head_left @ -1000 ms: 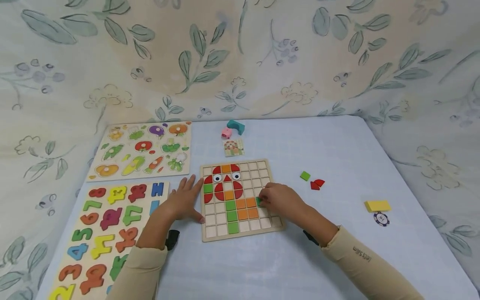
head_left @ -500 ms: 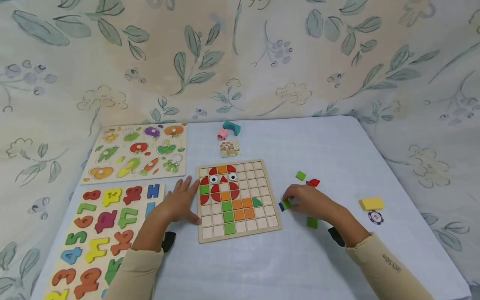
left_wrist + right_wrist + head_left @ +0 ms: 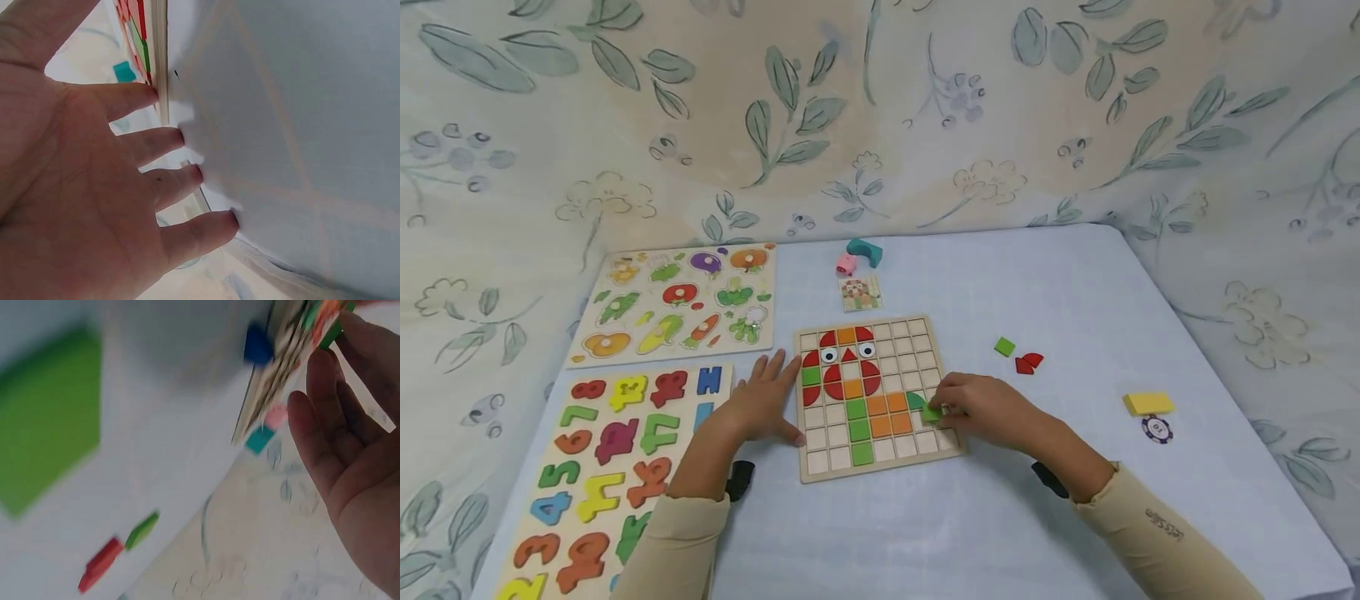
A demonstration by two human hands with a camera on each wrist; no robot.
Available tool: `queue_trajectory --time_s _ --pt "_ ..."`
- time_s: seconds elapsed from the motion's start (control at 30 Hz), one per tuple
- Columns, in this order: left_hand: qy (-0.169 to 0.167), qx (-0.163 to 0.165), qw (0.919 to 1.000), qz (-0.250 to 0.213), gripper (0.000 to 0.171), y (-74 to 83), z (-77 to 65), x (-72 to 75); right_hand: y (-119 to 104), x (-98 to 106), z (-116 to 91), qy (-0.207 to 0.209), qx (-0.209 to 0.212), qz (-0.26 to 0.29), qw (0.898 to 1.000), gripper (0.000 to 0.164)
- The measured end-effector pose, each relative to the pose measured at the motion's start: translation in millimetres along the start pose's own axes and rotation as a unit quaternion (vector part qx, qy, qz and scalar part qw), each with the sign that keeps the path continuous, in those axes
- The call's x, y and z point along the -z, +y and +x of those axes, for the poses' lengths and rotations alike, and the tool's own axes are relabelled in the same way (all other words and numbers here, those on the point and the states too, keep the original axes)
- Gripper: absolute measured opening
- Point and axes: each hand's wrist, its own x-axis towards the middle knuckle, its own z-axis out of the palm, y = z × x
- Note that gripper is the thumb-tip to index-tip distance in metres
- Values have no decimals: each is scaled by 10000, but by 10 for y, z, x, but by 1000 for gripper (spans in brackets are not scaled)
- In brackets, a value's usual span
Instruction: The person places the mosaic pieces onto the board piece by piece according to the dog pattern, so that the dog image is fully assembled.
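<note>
My right hand [image 3: 988, 410] pinches a light green square tile [image 3: 931, 413] between thumb and fingertips, over the right part of the wooden grid board [image 3: 880, 477]. In the right wrist view the same tile [image 3: 331, 334] shows at the fingertips. Just left of it, a dark green quarter-round piece [image 3: 914, 401] lies in a cell. Red, orange and green pieces with two eye tiles form an owl-like figure on the board. My left hand [image 3: 762, 407] lies with fingers spread beside the board's left edge; its index finger [image 3: 128, 100] touches or nearly touches that edge.
A number puzzle [image 3: 617, 492] and a vegetable puzzle [image 3: 677, 304] lie at left. Behind the board are a picture card [image 3: 861, 293], a pink pig figure [image 3: 846, 265] and a teal piece [image 3: 866, 252]. Rightward lie a green tile [image 3: 1004, 346], red pieces [image 3: 1028, 363] and a yellow block [image 3: 1148, 404].
My right hand left the dark green quarter-round piece on the board, moved right, picked up a light green square tile and came back over the board with it. My left hand stayed put.
</note>
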Motion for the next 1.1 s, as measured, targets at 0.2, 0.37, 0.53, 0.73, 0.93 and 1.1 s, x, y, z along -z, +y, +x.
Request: queue_trajectory --time_s 0.2,0.37,0.53,0.73,0.93,1.1 --pt "26 20 10000 -44 119 0 6 10 -150 -140 65 77 356 -387 9986 19" --pt "-19 23 9999 -111 118 -10 2 31 -141 -183 80 293 543 -491 9969 18" --pt "-16 33 9999 -109 118 -18 -3 26 -38 -130 102 375 388 -332 9980 18" --pt "-4 -38 9999 -131 117 7 -8 11 435 155 72 750 -1365 -745 9850 28" --pt "11 13 9999 -111 116 0 -29 6 731 176 49 293 -2118 -974 9720 26" --pt "9 29 9999 -107 116 5 -41 31 772 195 104 336 -2175 -858 9717 21"
